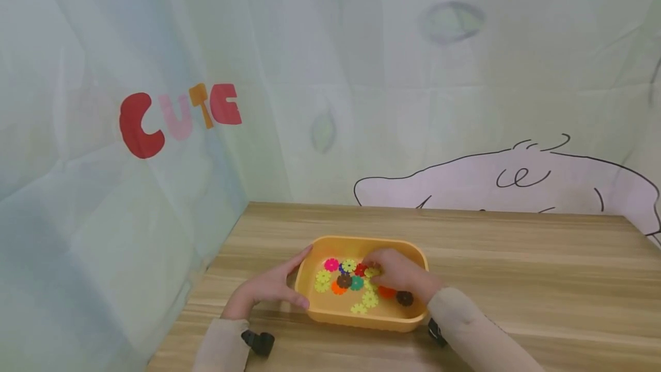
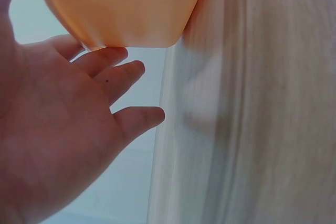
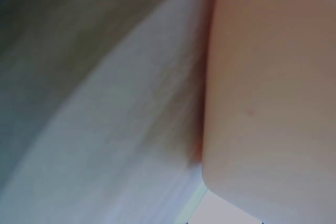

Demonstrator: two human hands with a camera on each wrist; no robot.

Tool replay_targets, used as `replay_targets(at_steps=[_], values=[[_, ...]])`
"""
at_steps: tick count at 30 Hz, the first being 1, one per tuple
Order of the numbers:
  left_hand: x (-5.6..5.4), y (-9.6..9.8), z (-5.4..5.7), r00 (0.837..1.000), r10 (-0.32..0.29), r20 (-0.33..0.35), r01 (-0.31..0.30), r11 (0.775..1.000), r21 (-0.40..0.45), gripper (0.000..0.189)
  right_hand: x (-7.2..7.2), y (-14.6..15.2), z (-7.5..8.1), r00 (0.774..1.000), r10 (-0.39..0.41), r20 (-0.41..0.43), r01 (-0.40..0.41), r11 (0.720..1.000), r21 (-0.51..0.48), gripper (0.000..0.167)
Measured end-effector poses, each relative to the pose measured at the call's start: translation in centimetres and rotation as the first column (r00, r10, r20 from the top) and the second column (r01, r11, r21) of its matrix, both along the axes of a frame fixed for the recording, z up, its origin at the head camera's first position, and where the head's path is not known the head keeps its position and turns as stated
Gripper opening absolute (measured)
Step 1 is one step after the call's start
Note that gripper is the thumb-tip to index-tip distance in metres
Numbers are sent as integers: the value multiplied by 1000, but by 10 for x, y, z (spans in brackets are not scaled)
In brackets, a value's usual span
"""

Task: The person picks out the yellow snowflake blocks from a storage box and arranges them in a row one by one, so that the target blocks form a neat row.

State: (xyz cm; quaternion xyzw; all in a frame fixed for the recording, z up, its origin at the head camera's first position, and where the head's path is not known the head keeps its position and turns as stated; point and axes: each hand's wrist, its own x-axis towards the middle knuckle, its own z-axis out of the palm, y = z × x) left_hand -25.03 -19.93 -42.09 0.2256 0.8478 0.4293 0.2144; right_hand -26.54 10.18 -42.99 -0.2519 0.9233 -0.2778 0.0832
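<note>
A yellow-orange plastic basket (image 1: 361,321) with rounded corners stands on the table. Loose flower-shaped plastic discs lie in it, among them a pink disc (image 1: 331,264), a green disc (image 1: 356,283) and a yellow disc (image 1: 369,299). My left hand (image 1: 268,287) touches the basket's left side, its thumb and fingers spread apart; in the left wrist view the fingers are fairly straight against the wall. My right hand (image 1: 396,271) reaches inside with bent fingers, down at a yellow disc (image 1: 372,272) beside a red one. Whether it pinches that disc is unclear. The right wrist view is blurred and close.
The wooden table (image 1: 516,268) extends behind and to the right of the basket. Fabric with printed letters (image 1: 142,125) hangs along the left side, and more printed fabric (image 1: 413,102) hangs behind the table. Black bands (image 1: 258,343) sit at the wrists.
</note>
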Motion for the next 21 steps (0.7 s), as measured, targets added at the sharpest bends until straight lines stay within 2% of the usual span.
replay_targets(at_steps=[14, 21], values=[[0, -2, -1, 1000, -17, -2, 17, 1000, 15, 118, 1, -1, 3, 999, 18, -27, -17, 999, 28, 29], [0, -1, 0, 999, -32, -25, 32, 999, 11, 119, 1, 2, 8, 999, 6, -53, -7, 1000, -29, 34]])
